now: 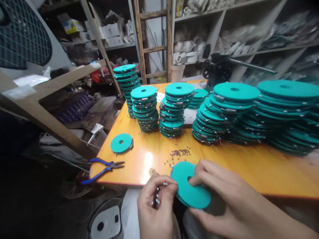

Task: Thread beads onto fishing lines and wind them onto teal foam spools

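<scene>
A green foam line spool [193, 189] with a hole in its middle is held tilted at the table's front edge. My right hand [225, 198] grips it, one fingertip at the hole and the thumb under the lower rim. At the spool's left edge, my left hand [160, 201] is closed in a pinch. Several small pale beads [157, 196] show among its curled fingers; any line they hang on is too fine to make out. Just beyond the spool lies a scatter of small dark beads [180, 152] on the table.
Blue-handled pliers [107, 168] lie at the table's left corner, near a single green spool [121, 143]. Tall stacks of green spools [145, 109] line the back and right of the orange table [140, 163]. Behind stand a wooden ladder [155, 48] and loaded shelves [241, 54].
</scene>
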Demonstrator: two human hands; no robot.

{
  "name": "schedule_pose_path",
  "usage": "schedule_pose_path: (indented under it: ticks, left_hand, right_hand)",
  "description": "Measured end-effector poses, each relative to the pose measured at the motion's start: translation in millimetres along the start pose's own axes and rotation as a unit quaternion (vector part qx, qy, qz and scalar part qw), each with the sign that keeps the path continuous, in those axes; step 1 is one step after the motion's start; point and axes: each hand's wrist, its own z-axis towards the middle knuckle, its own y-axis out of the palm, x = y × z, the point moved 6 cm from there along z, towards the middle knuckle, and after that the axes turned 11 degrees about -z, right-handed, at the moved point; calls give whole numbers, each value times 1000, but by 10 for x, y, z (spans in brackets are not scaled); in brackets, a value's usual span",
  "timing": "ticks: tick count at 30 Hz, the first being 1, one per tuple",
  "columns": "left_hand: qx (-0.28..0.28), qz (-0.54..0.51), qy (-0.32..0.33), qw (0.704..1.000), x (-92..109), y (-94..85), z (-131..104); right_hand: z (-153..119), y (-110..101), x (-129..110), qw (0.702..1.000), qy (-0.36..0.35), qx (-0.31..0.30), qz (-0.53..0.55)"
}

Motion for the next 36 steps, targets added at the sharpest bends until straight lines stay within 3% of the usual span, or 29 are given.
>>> schedule_pose_path:
  ticks: [3,7,14,19,24,30,36]
  left_hand:
    - [-22,-20,-38,999,-40,147,-75]
    - [7,-40,-100,994,-33,252,-87]
    - [-36,-34,-164,985,-210,450,-92]
    - [-48,-30,-167,984,-393,480,-133]
    - [-34,-50,-164,985,-404,455,-144]
    - [-53,-144,-226,962,-367,513,-238]
    - [-100,-73,-221,967,-438,503,-290]
  right_hand:
    - [-186,-41,151,1000,22,-16,7]
    - [-397,-131,415,998,-26,-38,-32]
    - [-504,-271,874,982,-80,57,-161]
    - [-416,-225,570,971,-49,140,-185]
    - [-213,-26,180,990,-52,128,-36]
    - [-142,-10,310,978,-4,170,116]
    - [-155,-47,345,968,37,179,173]
